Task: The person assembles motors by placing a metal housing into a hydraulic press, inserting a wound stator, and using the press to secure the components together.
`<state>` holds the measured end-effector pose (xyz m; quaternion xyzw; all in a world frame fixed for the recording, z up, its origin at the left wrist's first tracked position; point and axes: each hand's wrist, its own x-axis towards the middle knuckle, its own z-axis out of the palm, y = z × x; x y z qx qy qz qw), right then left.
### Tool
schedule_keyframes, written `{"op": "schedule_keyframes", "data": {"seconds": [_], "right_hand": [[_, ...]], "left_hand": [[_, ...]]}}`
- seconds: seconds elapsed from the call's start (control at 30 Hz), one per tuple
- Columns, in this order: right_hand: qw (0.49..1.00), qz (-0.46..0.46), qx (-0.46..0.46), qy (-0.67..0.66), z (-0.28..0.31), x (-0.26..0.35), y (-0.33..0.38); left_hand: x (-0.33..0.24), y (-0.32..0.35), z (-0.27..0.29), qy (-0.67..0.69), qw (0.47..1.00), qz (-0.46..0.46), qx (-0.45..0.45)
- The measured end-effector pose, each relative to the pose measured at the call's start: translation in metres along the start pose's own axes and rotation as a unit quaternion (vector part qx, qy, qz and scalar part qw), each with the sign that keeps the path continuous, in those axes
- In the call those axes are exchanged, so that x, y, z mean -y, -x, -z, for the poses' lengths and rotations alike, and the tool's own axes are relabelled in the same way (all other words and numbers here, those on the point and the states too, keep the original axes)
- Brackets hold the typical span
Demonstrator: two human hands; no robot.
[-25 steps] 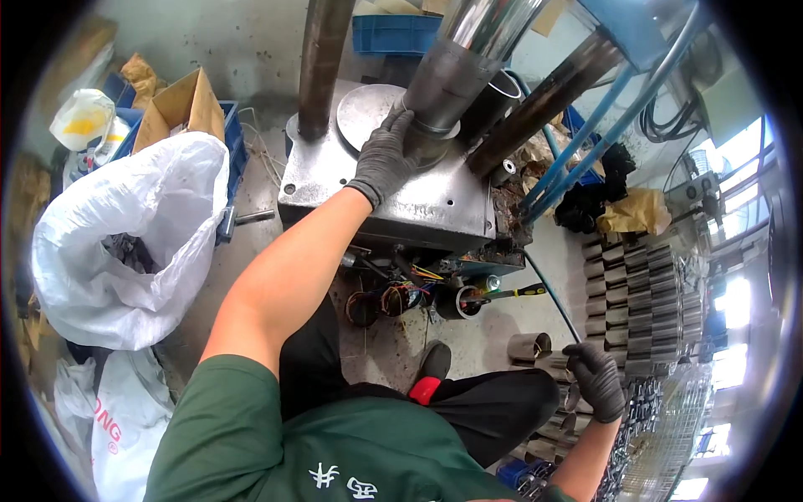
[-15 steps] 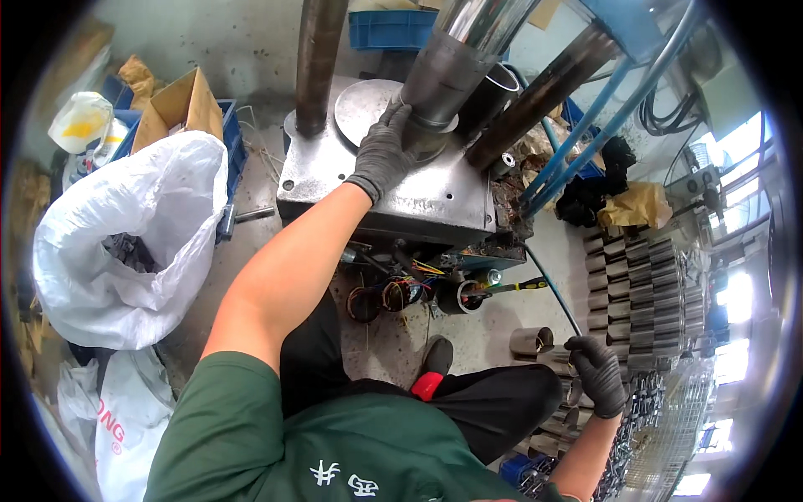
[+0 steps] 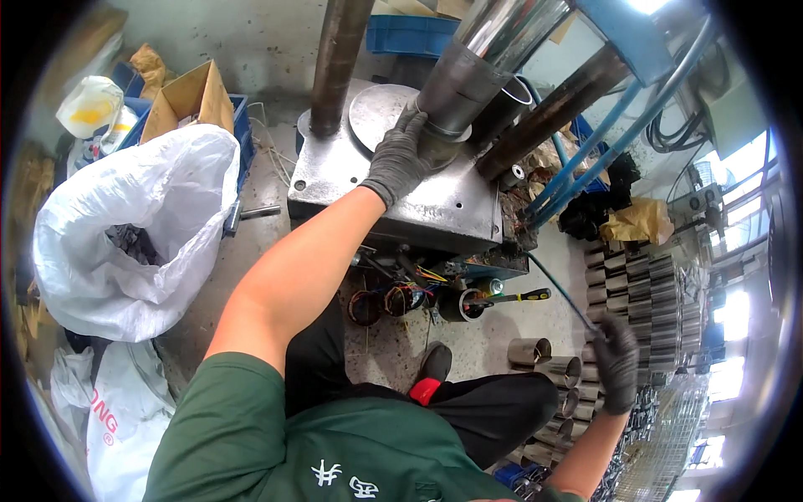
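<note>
My left hand [image 3: 398, 164], in a dark grey glove, reaches onto the metal bed [image 3: 335, 180] of a press-like machine. Its fingers are stretched out and rest against the lower side of a dull grey metal sleeve [image 3: 458, 90]. That sleeve stands below a shiny cylindrical ram [image 3: 502, 33]. A round metal plate [image 3: 375, 113] lies on the bed beside the hand. To the right, my gloved right hand [image 3: 617, 366] is closed at the end of a thin dark lever rod [image 3: 559, 287]; motion blurs its fingers a little.
Thick steel columns [image 3: 341, 63] flank the bed. At left stands a white sack [image 3: 75, 243] with dark material inside. Stacked metal sleeves [image 3: 644, 289] fill the right side, and several lie near my right knee. Below the bed are wire coils and a pot [image 3: 454, 306] holding tools.
My right hand has shifted slightly right and up, and the rod's end has swung right with it. My left hand stays against the sleeve. The whole view has shifted a little.
</note>
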<state>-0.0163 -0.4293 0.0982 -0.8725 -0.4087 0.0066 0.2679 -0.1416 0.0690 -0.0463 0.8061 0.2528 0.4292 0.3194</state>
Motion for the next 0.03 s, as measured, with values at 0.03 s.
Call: {"op": "schedule_keyframes", "data": {"seconds": [0.03], "right_hand": [[1.000, 0.000, 0.000, 0.000, 0.0001, -0.0013, -0.0012]], "left_hand": [[-0.0042, 0.0015, -0.0003, -0.006, 1.000, 0.020, 0.021]]}}
